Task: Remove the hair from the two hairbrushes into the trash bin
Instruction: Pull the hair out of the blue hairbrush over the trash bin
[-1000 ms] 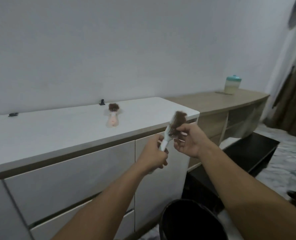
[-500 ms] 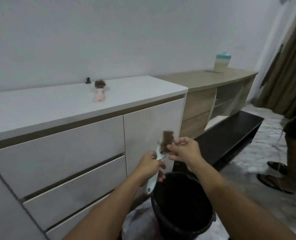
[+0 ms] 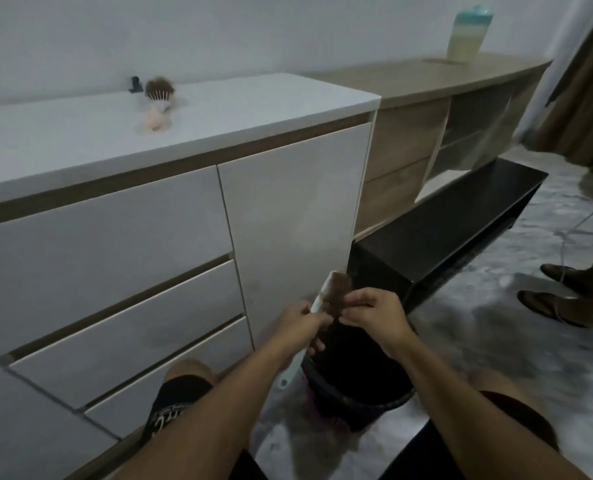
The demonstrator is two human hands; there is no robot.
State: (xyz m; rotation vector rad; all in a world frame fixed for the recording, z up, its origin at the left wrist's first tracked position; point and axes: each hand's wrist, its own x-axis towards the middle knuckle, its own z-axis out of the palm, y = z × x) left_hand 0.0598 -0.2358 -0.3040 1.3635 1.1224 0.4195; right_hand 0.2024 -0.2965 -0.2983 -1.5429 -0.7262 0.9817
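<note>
The trash bin [image 3: 357,393] mouth is left open below the hands, flanked by both knees. Passage at nine o'clock is blocked by the white cabinet [image 3: 288,209]; at one o'clock by the black bench [image 3: 444,237]. Bare floor [image 3: 495,341] is found at three o'clock.

Only one print showed: white lettering on the black shorts [image 3: 168,415] over the left knee, too blurred to read. No other text, label or number was legible.
</note>
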